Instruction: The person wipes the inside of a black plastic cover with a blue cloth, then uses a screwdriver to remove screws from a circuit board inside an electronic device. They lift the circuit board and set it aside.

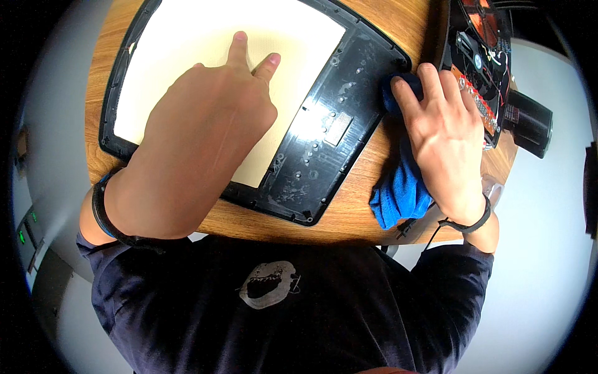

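A black plastic cover [349, 106] lies inside up on the wooden table, with a pale cream, ribbed sheet [180, 50] over its left and middle part. My left hand [215, 118] rests on that sheet, two fingers stretched out against it and the others partly hidden. My right hand [445, 131] is closed on a blue cloth [402, 190] beside the cover's right edge. Part of the cloth bunches under the fingers, while the rest hangs below the palm.
An opened black appliance housing [473, 68] with a circuit board and wires stands at the right of the wooden table [274, 225]. A black box-like object [529, 124] sits at the table's right edge. A power plug [405, 229] lies near the front edge.
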A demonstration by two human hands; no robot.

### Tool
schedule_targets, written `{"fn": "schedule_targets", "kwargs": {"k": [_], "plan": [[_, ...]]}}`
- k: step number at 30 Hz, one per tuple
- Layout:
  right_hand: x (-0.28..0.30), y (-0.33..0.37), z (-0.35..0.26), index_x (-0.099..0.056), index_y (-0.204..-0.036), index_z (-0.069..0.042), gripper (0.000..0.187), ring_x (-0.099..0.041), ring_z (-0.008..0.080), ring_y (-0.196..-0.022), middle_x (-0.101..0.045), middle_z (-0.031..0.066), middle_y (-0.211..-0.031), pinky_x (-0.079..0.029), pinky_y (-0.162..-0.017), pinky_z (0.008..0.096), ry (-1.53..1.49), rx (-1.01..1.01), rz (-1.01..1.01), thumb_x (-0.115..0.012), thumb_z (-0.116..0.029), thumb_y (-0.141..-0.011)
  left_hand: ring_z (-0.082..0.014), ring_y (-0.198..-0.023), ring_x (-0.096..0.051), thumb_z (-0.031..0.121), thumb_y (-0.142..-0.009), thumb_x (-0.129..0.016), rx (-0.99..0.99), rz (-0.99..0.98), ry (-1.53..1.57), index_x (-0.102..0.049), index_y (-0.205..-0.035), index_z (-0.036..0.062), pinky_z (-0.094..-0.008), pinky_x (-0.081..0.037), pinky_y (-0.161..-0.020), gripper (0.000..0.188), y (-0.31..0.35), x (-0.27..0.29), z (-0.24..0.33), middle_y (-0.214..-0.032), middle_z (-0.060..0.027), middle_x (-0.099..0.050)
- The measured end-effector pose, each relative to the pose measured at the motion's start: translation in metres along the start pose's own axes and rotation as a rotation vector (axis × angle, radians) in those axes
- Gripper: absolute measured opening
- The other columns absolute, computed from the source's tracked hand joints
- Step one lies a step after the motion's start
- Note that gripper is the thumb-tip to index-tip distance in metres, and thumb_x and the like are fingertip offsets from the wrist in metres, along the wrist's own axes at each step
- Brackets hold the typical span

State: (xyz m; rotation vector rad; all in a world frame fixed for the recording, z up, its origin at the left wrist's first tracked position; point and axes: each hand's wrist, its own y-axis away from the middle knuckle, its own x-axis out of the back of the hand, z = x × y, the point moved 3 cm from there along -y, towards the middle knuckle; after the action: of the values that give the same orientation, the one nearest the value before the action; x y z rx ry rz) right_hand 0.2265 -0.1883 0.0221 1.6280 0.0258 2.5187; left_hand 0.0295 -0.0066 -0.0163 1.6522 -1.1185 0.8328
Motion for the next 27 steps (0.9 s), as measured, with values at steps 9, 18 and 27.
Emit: {"fn": "schedule_targets", "kwargs": {"k": [9,18,27], "plan": [[-0.009,0.003,0.016,-0.077,-0.116,-0.015,0.020,-0.068,0.0263,-0.112,-0.064,0.0088,-0.118,-0.058,-0.086,0.0414,-0.121,0.009,-0.058,-0.069,-0.016,-0.098,-0.0343,-0.111,-0.087,0.037,-0.069,-0.108,-0.033,-0.018,0.030,-0.053,-0.180,0.0072,-0.0374,-0.073,-0.088,0.128,-0.017,0.006,0.005,-0.171,-0.0351,-0.062],[0.003,0.007,0.012,-0.081,-0.116,-0.010,0.022,-0.071,0.0287,-0.111,-0.065,0.0091,-0.116,-0.064,-0.093,0.0419,-0.351,0.099,-0.070,-0.071,-0.012,-0.096,-0.0426,-0.118,-0.087,0.036,-0.066,-0.109,-0.019,-0.022,0.082,-0.049,-0.182,0.0058,-0.0403,-0.074,-0.091,0.134,-0.017,0.005,0.001,-0.173,-0.0380,-0.059],[0.022,0.024,0.005,-0.084,-0.127,-0.010,0.040,-0.076,0.0291,-0.106,-0.069,0.0089,-0.119,-0.067,-0.084,0.0415,-0.647,0.232,-0.150,-0.085,-0.003,-0.087,-0.0459,-0.126,-0.085,0.039,-0.072,-0.106,0.011,0.011,-0.056,-0.042,-0.186,0.0091,-0.0386,-0.075,-0.083,0.134,-0.012,-0.009,0.007,-0.177,-0.0364,-0.054]]}}
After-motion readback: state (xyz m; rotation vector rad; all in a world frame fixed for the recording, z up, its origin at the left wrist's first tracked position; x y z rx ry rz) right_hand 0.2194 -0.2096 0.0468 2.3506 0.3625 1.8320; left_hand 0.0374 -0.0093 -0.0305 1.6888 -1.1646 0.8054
